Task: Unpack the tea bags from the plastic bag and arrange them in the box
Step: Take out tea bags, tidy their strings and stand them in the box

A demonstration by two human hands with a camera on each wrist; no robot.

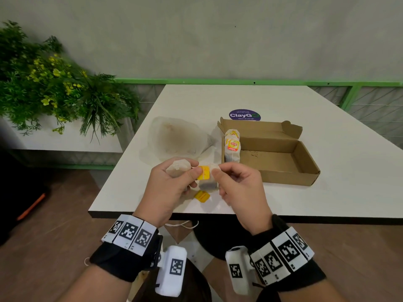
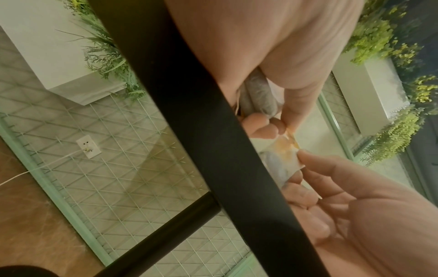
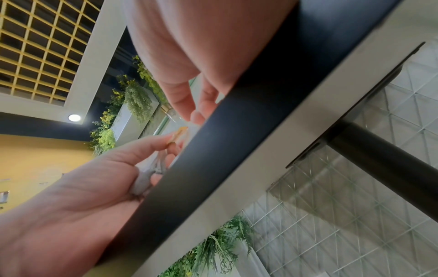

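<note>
- Where the white table (image 1: 316,199) meets its near edge, both hands hover just above it, wrists wrapped in black bands that carry coded markers.
- The left hand (image 1: 168,188) curls its fingers round one tea bag (image 1: 177,168), which lies in the palm with its long axis running left to right; thumb and forefinger also pinch a yellow paper tag (image 1: 204,172).
- The right hand (image 1: 237,184) pinches the upper corner of a second tea bag (image 1: 208,184) between thumb and forefinger; that bag hangs between the two hands, long axis roughly upright, darker end down.
- Below the hands, a second yellow tag (image 1: 201,196) lies flat on the table near the edge.
- Seen from the left wrist, the held tea bag (image 2: 259,95) sits folded against the palm, and the right hand's fingertips (image 2: 308,159) touch the pale bag beside it.
- Beyond the hands to the left, the crumpled clear plastic bag (image 1: 176,138) lies on the table.
- To the right of it the open cardboard box (image 1: 301,158) lies with its long axis left to right and its lid folded back.
- Two tea bags (image 1: 232,147) stand upright at the box's left end, tags facing the person.
- Behind the box, a round purple ClayGo sticker (image 1: 244,115) is on the table.
- At far left, a planter of green foliage (image 1: 54,83) stands against the wall.
</note>
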